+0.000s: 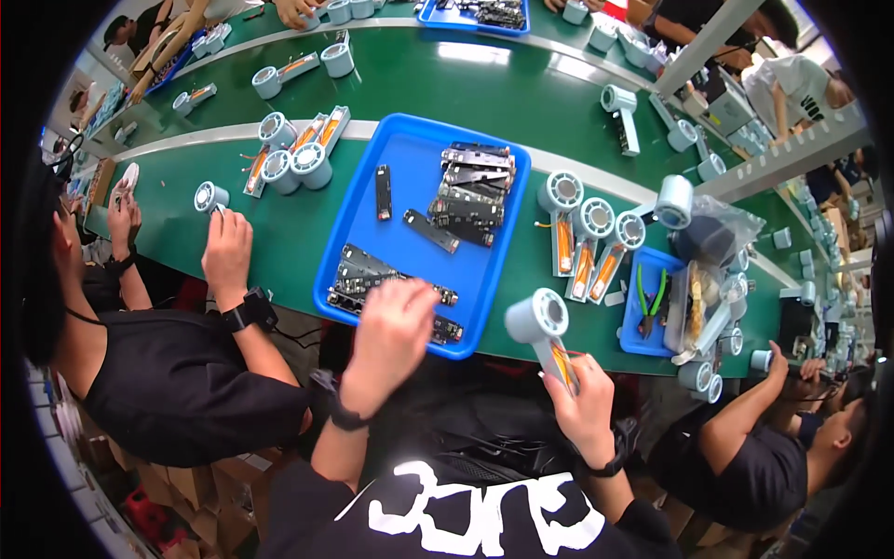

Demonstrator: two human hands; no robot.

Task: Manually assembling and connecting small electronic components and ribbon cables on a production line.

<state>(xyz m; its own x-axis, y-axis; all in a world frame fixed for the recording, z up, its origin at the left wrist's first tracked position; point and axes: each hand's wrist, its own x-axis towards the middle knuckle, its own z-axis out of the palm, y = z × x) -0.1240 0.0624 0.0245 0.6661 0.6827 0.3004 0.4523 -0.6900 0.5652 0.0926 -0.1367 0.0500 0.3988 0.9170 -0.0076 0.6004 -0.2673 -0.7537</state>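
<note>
My right hand (582, 405) grips the open handle of a pale blue handheld fan housing (537, 321), its round head tilted up and an orange strip showing inside the handle. My left hand (396, 335) is over the near part of a blue tray (507, 270), its fingers bent together; whatever they pinch, if anything, is hidden. Beneath and beside it lie black circuit boards (358, 268). A thicker stack of boards (470, 191) fills the tray's far right, and two loose boards (384, 193) lie to its left.
Right of the tray lie several fan housings (596, 219) with orange strips; more housings (296, 163) are at its left. A small blue tray (633, 340) holds green-handled pliers (656, 298). At left, a co-worker's hand (226, 247) holds a housing. A metal post (792, 154) slants at right.
</note>
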